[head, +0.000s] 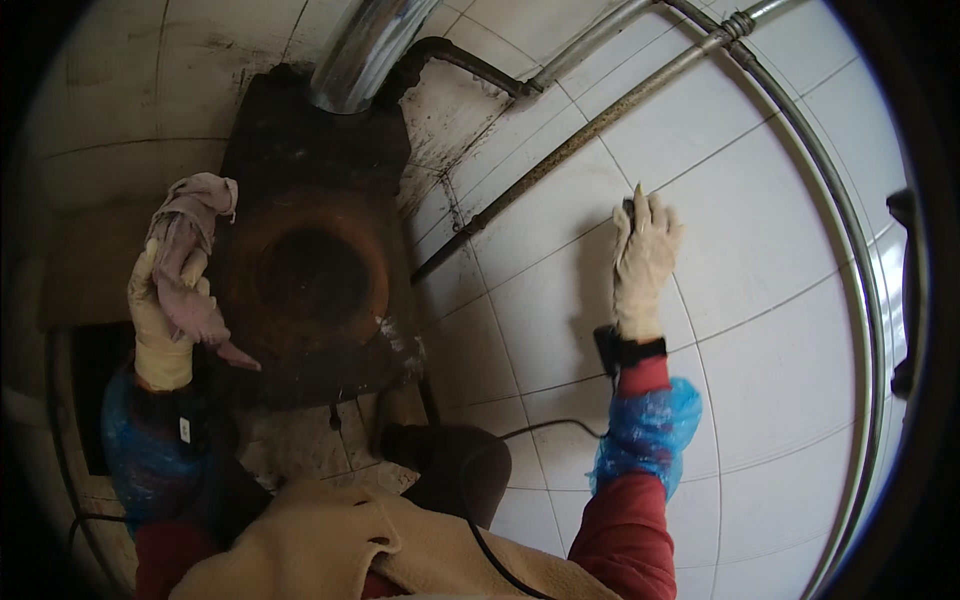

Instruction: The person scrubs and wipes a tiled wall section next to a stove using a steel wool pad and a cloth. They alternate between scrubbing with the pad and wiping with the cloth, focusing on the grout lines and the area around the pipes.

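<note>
My left hand (161, 337), in a cream rubber glove, grips a crumpled pinkish cloth (187, 296) that bears dark stains. This hand is beside the left edge of a dark, rusty stove (315, 169). On the right, my right hand (646, 266), gloved the same way, is at the white tiled wall (765, 202). Its fingers are closed around a small dark object (628, 210), mostly hidden, so I cannot tell its kind. Blue plastic sleeve covers (651, 427) sit over both red sleeves.
A shiny metal flue pipe (367, 56) rises from the stove's back. A rusty pipe (562, 154) slants along the tiles, and another pipe (847, 202) curves down on the right. A black cable (555, 424) runs from my right wrist across my knee.
</note>
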Demonstrator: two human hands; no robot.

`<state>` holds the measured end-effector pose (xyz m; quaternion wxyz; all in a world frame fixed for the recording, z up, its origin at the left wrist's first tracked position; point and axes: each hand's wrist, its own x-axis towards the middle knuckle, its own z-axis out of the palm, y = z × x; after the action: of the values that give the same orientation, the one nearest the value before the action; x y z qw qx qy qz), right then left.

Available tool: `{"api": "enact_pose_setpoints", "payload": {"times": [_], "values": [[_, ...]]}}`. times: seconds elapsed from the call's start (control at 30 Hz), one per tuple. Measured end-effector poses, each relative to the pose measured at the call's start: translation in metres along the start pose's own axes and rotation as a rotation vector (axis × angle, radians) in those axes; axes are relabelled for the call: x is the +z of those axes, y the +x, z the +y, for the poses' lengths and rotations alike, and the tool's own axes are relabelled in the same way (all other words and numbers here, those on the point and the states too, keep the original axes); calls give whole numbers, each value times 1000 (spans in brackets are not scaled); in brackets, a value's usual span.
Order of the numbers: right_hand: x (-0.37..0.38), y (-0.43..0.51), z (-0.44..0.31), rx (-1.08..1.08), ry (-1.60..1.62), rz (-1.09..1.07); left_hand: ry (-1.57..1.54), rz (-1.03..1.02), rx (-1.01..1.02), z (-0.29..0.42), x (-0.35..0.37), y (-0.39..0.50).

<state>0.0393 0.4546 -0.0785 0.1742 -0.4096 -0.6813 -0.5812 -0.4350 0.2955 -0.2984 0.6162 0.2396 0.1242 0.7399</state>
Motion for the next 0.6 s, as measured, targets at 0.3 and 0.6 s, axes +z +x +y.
{"api": "enact_pose_setpoints", "payload": {"times": [0.3,0.6], "values": [[76,102,15,197,213,225,95,321,38,-24,-2,12],[159,85,-51,201,184,-118,48,246,83,-21,-29,4]]}}
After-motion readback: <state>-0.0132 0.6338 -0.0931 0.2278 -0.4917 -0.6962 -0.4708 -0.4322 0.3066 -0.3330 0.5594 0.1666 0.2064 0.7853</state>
